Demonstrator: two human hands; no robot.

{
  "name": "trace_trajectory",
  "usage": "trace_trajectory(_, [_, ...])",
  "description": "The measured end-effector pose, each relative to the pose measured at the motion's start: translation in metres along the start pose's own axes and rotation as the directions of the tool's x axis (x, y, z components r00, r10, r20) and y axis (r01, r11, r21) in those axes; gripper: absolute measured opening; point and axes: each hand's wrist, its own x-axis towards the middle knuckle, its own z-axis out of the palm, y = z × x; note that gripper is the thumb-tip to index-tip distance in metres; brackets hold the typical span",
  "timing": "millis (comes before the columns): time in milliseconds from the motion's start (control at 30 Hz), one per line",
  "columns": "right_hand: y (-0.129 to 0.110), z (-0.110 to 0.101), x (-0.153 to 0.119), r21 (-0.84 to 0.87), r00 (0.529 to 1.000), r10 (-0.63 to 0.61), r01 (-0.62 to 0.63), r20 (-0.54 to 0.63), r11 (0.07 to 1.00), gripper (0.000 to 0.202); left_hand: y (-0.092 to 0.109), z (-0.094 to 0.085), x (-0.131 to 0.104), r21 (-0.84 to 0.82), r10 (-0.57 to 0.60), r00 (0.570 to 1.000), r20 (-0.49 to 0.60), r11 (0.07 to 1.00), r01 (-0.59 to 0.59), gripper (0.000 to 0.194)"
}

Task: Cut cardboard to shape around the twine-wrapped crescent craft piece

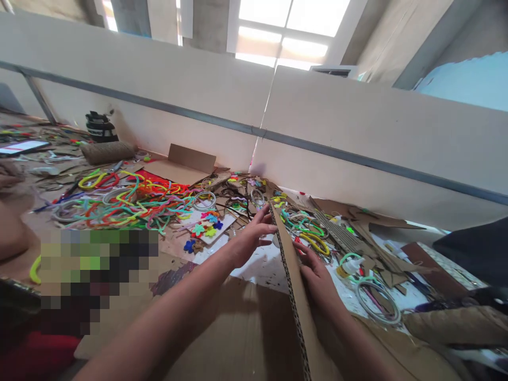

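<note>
A corrugated cardboard sheet [293, 264] stands on edge between my hands, its fluted edge toward me. My left hand [250, 241] lies against its left side near the far top corner, fingers stretched and apart. On the other side, my right hand [317, 272] grips the sheet with bent fingers; part of that grip is hidden. Below the sheet is a larger flat piece of cardboard [238, 328]. Left of my left hand, several colourful flower shapes [204, 227] lie on a white card.
A heap of pipe cleaners [135, 201] spreads to the left. On the right are a small glue bottle [349, 267], a roll of tape [377, 301] and a twine roll [456, 325]. A white partition [159, 116] stands behind. Another person's arm [14, 227] is at the left.
</note>
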Motion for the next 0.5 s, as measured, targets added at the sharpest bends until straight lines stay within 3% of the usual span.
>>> trace_trajectory(100, [-0.016, 0.002, 0.005, 0.092, 1.000, 0.007, -0.009, 0.023, 0.996, 0.068, 0.022, 0.015, 0.003, -0.022, 0.059, 0.998, 0.004, 0.998, -0.059, 0.074])
trace_trajectory(300, [-0.040, 0.003, 0.000, 0.298, 0.987, 0.101, -0.135, 0.127, 0.945, 0.064, 0.048, 0.038, 0.007, 0.007, 0.095, 0.987, -0.132, 0.995, -0.095, 0.064])
trace_trajectory(400, [-0.053, 0.007, -0.002, 0.385, 0.982, 0.109, -0.160, 0.151, 0.909, 0.061, 0.064, 0.053, 0.014, 0.087, 0.123, 0.982, -0.141, 0.990, -0.111, 0.055])
trace_trajectory(500, [-0.067, 0.013, -0.001, 0.452, 0.986, 0.074, -0.135, 0.151, 0.882, 0.047, 0.086, 0.081, 0.021, 0.234, 0.221, 0.971, -0.094, 0.953, -0.194, 0.046])
